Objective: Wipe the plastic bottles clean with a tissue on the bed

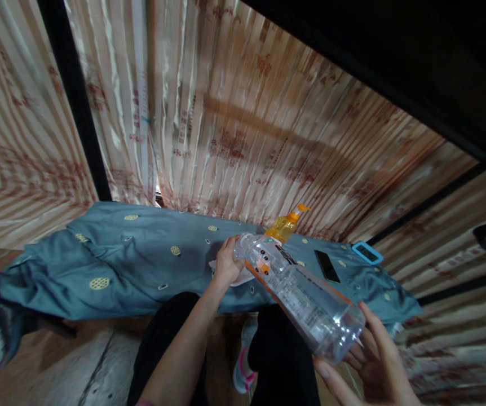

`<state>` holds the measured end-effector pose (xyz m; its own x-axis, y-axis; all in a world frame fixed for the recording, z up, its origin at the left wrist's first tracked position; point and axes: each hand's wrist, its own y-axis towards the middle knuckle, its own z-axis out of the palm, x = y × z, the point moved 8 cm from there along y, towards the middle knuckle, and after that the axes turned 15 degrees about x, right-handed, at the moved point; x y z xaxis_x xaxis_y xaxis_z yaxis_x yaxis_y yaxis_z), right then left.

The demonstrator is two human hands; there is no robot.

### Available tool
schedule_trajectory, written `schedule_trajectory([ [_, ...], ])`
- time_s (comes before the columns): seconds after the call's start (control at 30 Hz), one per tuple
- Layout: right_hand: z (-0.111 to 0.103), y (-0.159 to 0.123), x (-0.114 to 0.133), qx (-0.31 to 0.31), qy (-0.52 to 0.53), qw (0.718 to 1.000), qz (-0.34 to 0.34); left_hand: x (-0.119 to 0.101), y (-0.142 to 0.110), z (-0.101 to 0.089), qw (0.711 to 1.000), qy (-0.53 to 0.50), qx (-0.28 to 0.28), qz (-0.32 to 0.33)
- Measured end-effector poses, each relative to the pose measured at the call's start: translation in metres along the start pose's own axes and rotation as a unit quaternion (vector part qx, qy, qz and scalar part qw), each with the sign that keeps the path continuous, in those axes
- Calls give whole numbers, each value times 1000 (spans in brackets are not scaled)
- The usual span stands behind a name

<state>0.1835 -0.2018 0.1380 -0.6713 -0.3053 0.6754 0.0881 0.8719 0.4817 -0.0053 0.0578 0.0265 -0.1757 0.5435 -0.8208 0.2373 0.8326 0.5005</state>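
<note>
A large clear plastic bottle [300, 290] with an orange-trimmed label lies tilted between my hands, its neck up and away from me. My left hand [227, 264] is closed around the neck end, where the cap would be; a white tissue or paper [243, 277] lies just under it. My right hand [372, 363] cups the bottle's base from below with fingers spread around it. Both hands are over my lap, in front of a bed covered in blue-grey bedding [111, 265].
An orange pump bottle [286, 224], a black phone [326, 266] and a blue-edged device [366, 252] rest on the bedding. Striped beige curtains [234, 124] hang behind. My dark trousers [171, 338] and a shoe [243, 366] show below, above a wooden floor.
</note>
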Motion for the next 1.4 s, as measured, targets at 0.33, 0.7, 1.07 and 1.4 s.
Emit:
schedule_trajectory([
  [0.33, 0, -3, -12, 11, 13, 1000, 20, 0, 0, 0, 1000, 3, 8, -4],
  [0.7, 1, 1, -8, 15, 13, 1000, 10, 1, 0, 0, 1000, -1, 4, -10],
  [1.07, 1, 2, -6, 9, 6, 1000, 16, 0, 1, -1, 1000, -2, -1, -7],
  [1.4, 2, 3, -3, 11, -13, 1000, 2, 2, 1, -2, 1000, -2, 3, -14],
])
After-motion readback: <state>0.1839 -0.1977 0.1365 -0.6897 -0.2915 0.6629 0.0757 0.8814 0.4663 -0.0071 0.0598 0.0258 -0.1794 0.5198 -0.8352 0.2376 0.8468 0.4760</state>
